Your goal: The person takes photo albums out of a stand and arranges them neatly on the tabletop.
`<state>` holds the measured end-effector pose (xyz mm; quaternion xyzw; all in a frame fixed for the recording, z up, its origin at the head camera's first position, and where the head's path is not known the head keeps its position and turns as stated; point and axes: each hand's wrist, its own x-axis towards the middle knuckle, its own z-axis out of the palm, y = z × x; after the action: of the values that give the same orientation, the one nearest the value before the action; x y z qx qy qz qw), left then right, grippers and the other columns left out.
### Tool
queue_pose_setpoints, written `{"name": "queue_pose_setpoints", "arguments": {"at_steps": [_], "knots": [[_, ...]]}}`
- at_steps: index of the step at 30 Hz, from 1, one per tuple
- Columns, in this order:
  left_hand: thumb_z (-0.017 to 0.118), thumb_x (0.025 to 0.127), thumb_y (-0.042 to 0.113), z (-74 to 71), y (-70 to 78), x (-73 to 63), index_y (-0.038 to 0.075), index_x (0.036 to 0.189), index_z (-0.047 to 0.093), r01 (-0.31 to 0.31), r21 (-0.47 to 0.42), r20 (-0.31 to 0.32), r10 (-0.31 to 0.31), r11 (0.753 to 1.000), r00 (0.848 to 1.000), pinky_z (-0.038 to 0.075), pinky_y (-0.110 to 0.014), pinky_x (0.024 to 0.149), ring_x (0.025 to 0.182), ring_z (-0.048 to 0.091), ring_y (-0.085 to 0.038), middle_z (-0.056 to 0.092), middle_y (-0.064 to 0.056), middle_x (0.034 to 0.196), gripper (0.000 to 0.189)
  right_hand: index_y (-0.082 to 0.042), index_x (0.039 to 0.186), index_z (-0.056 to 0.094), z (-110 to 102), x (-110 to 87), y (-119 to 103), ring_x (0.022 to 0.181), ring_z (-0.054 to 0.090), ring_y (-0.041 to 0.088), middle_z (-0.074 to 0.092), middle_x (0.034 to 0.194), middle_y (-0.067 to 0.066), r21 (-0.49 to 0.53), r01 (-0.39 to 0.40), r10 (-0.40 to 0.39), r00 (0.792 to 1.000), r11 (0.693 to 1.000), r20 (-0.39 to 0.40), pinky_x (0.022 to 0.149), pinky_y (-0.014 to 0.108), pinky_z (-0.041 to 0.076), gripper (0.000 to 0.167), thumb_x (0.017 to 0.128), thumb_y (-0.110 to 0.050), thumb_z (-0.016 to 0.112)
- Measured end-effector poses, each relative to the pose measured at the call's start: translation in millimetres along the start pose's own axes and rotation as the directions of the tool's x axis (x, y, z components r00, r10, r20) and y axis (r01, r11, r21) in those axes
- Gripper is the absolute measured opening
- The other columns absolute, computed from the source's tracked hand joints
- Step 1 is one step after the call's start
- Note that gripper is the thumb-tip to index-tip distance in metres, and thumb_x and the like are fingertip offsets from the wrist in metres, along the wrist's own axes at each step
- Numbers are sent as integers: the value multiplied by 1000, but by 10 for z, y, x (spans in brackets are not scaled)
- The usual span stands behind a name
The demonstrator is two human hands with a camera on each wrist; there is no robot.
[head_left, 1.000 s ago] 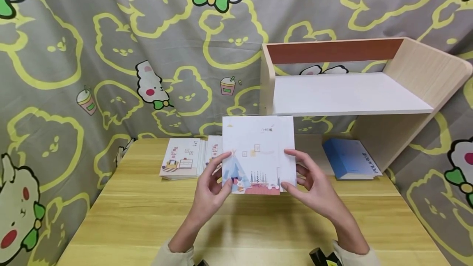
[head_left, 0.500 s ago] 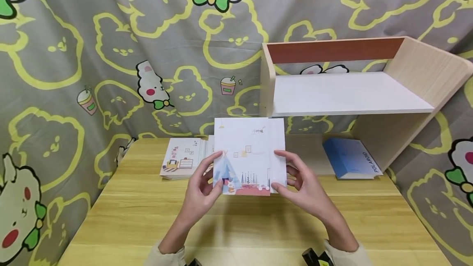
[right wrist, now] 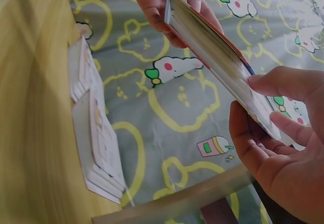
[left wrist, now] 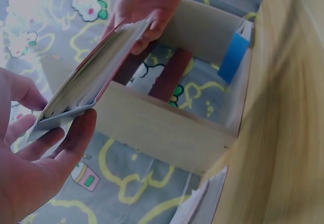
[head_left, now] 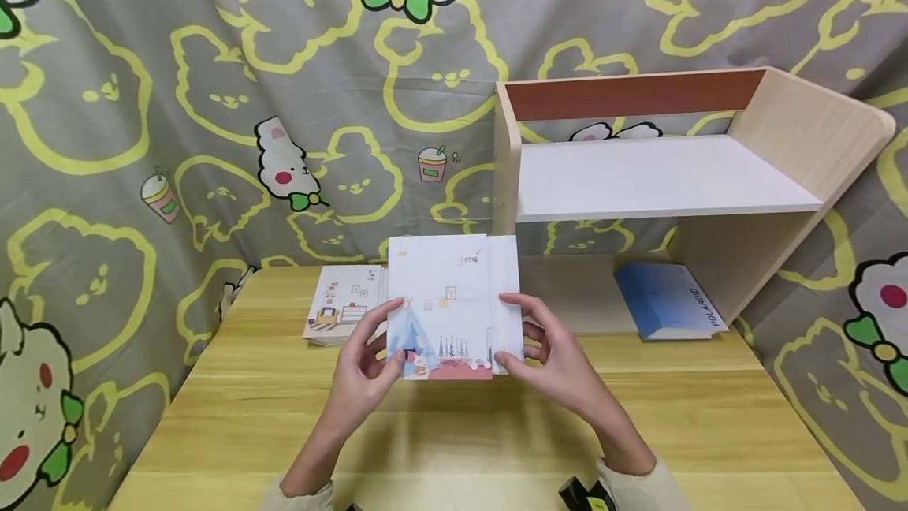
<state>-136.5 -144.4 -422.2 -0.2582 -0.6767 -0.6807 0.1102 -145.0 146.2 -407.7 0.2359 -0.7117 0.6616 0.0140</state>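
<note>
Both hands hold up a white book (head_left: 440, 290) with a blue tent and pink floor drawn on its cover, above the table in the head view. My left hand (head_left: 365, 353) grips its left edge, thumb in front and fingers behind. On the right edge my right hand (head_left: 546, 349) pinches a plain white strip (head_left: 505, 282) that sticks out past the cover. The left wrist view shows the page block of the book (left wrist: 93, 69) between its covers. In the right wrist view, the thumb and fingers of the right hand (right wrist: 283, 133) clasp one end.
White illustrated books (head_left: 345, 302) lie at the table's back left, partly behind the held book. A wooden shelf unit (head_left: 667, 172) stands at the back right. Under its shelf lies a blue book (head_left: 670, 302) marked POLAROID. A patterned curtain (head_left: 319, 101) hangs behind the wooden table (head_left: 454, 440).
Both hands have moved left and slightly down with the book, which now covers more of the books behind it. The grip looks the same. The view has shifted slightly.
</note>
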Motion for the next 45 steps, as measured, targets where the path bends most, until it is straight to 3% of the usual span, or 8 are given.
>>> {"name": "queue_pose_setpoints", "arguments": {"at_steps": [8,18,27,37,45], "knots": [[55,89,-19,-112,-5,-57,3,149,47,53,30,-26,-52,998,998,61,-29,76,115,64,-24,44,-16,150,64,-15,147,48,141,27,68,113,66,30,51,128,19,24,-23,23,1000,999,5,79,38,61,77,81,14,77],[59,89,-20,-273,-8,-144,0,149,46,74,51,-28,-73,996,997,60,-31,80,115,63,-22,43,-18,150,65,-13,148,48,292,91,148,111,66,33,52,134,20,39,-25,24,999,999,23,79,38,61,77,81,14,76],[62,89,-20,-419,-5,-244,2,148,48,186,57,-48,-184,981,982,61,-36,78,116,63,-24,43,-17,149,65,-13,148,47,436,133,250,110,66,34,50,133,21,42,-79,76,995,996,64,79,36,61,76,82,12,76],[66,89,-18,-519,-27,-319,2,147,50,245,94,-65,-239,965,969,62,-35,71,109,64,-19,43,-13,149,64,-12,149,47,570,153,334,112,66,33,43,146,17,29,-165,163,985,986,54,78,36,62,77,82,15,75],[64,88,-19,-605,-63,-381,2,147,50,264,104,-79,-257,959,963,62,-35,71,109,65,-18,44,-14,147,64,-10,148,48,668,172,376,105,68,28,43,147,17,32,-135,133,989,990,61,71,32,61,76,81,14,76]]}}
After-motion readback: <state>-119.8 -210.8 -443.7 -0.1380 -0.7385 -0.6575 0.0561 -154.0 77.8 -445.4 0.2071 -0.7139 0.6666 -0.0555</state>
